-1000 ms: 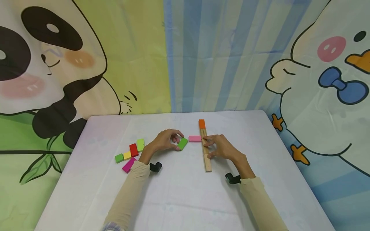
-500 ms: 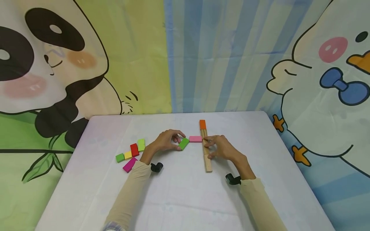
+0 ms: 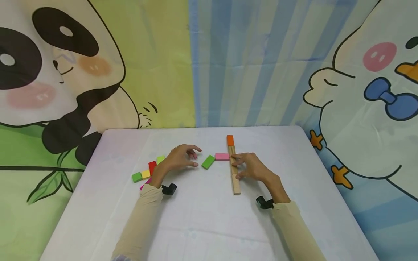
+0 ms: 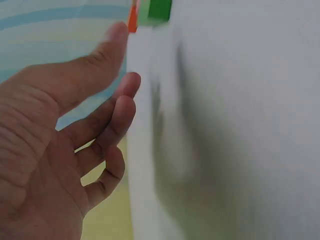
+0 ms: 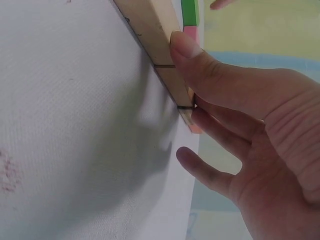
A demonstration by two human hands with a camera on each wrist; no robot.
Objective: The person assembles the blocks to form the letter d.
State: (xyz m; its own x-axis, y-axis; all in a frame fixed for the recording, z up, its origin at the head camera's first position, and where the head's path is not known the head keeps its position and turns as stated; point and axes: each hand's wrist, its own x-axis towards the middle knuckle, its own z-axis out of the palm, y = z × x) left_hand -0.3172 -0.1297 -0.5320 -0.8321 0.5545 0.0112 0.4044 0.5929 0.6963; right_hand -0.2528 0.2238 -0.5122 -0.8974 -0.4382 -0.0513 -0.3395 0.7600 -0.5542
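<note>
My left hand [image 3: 180, 157] is held off the green block [image 3: 208, 162], thumb and fingers apart with nothing between them. The green block lies slanted, its upper corner near a pink block [image 3: 222, 157]. That pink block sits sideways against a straight row of plain wooden blocks [image 3: 236, 185], topped at the far end by an orange block [image 3: 230, 140]. My right hand [image 3: 253, 167] rests at the row's right side, thumb and fingertips touching the wooden blocks; in the right wrist view its thumb [image 5: 186, 46] presses on a wooden block [image 5: 155, 30]. Its index finger is mostly hidden there.
Left of my left hand lies a cluster: a small green block [image 3: 136, 177], a yellow block [image 3: 146, 174], a red block [image 3: 152, 167], a lime block [image 3: 160, 159] and a partly covered magenta block [image 3: 144, 185]. A white cloth covers the table [image 3: 202, 224].
My left hand has let go of the green block and drawn back to the left, covering more of the magenta and lime blocks. The right hand stays at the wooden row.
</note>
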